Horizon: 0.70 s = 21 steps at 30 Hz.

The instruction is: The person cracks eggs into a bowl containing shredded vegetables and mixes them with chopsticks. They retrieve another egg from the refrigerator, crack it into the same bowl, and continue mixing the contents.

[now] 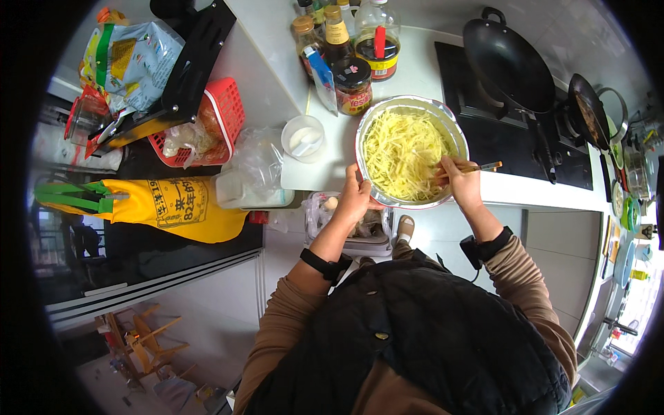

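A large metal basin full of pale yellow shreds, perhaps potato, stands at the counter's front edge, beside the black hob. My left hand grips its rim at the lower left, thumb up and fingers underneath. In my right hand, at the basin's right side, are wooden chopsticks; their lower ends go into the shreds and look blurred. Left of the basin is a small clear tub of white granules with a white spoon in it.
Behind the basin stand a lidded glass jar and several sauce bottles. A black wok and a frying pan are on the hob. A red plastic basket lies left. Below the counter is an open bin.
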Available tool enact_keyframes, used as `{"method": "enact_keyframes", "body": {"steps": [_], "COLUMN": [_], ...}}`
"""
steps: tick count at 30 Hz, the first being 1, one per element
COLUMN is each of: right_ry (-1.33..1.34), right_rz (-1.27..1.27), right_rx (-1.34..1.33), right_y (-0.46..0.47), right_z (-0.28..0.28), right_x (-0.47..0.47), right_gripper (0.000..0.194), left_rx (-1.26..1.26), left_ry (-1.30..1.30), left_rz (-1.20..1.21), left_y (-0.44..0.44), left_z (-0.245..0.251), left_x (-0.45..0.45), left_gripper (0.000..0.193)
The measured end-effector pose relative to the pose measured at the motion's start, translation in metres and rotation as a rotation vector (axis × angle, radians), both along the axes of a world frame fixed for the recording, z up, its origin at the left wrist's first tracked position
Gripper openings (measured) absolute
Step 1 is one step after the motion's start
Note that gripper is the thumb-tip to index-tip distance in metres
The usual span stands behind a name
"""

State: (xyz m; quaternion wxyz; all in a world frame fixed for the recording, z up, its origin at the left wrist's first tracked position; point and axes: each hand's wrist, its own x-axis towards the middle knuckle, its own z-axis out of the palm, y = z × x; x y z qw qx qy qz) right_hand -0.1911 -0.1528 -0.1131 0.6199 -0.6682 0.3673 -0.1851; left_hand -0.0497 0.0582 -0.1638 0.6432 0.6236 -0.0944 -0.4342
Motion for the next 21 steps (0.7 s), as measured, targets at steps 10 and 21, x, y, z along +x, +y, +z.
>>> {"method": "enact_keyframes", "body": {"steps": [10,21], "right_ry": [0.047,0.229], "right_rz": [0.251,0.166], "right_rx": [-0.569,-0.592], "right_y": [0.019,-0.006], "right_z": [0.001,0.018], "right_x": [0.032,-0.011], "right_gripper": [0.019,0.023], "left_rx": [0.022,0.03], "left_ry": [0.004,-0.018], "left_rz": [-0.028,-0.029], "left_y": [0.0,0.0], "left_z": [0.007,0.002], "left_x": [0.0,0.001], "left_gripper": [0.044,0.045]}}
